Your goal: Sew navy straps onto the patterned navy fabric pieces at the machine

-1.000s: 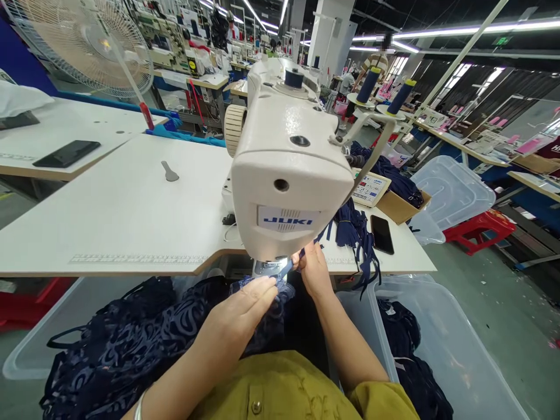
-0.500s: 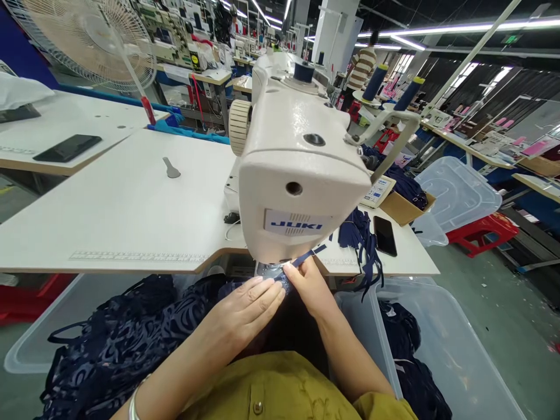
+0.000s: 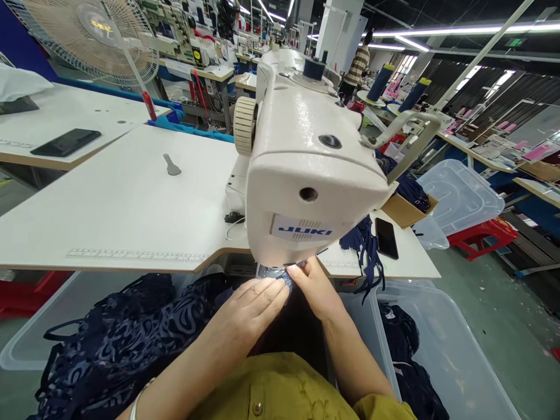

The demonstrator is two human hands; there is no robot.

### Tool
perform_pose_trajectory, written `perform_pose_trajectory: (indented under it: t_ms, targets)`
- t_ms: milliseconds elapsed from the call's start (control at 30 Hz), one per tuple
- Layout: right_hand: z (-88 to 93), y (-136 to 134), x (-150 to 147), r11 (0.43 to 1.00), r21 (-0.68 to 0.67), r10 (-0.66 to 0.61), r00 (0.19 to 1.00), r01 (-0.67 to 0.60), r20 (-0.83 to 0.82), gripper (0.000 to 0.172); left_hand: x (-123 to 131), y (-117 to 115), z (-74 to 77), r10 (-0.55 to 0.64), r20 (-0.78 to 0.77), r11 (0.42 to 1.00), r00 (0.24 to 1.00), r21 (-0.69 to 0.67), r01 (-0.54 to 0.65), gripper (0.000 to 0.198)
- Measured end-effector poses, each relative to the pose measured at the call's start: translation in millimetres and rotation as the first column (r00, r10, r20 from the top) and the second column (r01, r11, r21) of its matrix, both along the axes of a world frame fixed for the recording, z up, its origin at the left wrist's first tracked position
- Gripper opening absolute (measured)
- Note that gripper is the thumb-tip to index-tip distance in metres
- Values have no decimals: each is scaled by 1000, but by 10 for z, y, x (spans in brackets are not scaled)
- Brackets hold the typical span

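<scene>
Both hands are close together under the head of a white sewing machine [image 3: 315, 181]. My left hand [image 3: 258, 303] is closed, its fingers together on a small piece of navy patterned fabric [image 3: 286, 280]. My right hand [image 3: 312, 286] pinches the same fabric from the right side, thumb towards the machine. The machine head hides the needle and part of the right fingers. To the left, a heap of navy patterned garments [image 3: 153, 326] lies beside my left forearm. Navy straps [image 3: 365, 251] hang over the table edge to the right of my right hand.
A clear plastic bin [image 3: 459, 344] with dark garments stands at the right. On the white table [image 3: 131, 198] lies a small grey metal piece [image 3: 172, 165]; a phone [image 3: 385, 238] lies right of the machine. Behind are a cardboard box [image 3: 409, 210] and a fan [image 3: 96, 41].
The view has shifted slightly, so the machine appears larger and further right. The navy strap end that showed above my right hand is now mostly hidden behind the machine head. Both hands keep their grip.
</scene>
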State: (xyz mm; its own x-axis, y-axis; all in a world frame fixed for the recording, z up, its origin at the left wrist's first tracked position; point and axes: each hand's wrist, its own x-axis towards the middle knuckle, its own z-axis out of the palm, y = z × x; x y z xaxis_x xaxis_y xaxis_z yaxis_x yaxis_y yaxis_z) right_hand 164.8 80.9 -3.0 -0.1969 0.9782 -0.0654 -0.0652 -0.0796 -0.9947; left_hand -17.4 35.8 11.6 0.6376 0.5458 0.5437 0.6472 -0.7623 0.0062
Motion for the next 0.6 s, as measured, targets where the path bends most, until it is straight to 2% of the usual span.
perform_pose_trajectory:
  t_ms: [67,267,467,600]
  targets:
    - [-4,-22,3,1000,-4,-12,1000,12,-18,17,30,-9,-6,22,12,999,1000,-31,-22,36]
    - [-84,11,-39,986,91,-152,971,137,184,12,58,-63,-49,60,0,998,998,-5,-60,41]
    - [-25,75,-22,991,107,-111,947,82,302,13,71,-100,-38,79,-33,996,996,44,-78,38]
    - [11,68,-3,993,104,-83,946,53,315,12,115,-116,-77,108,-8,993,994,46,-107,39]
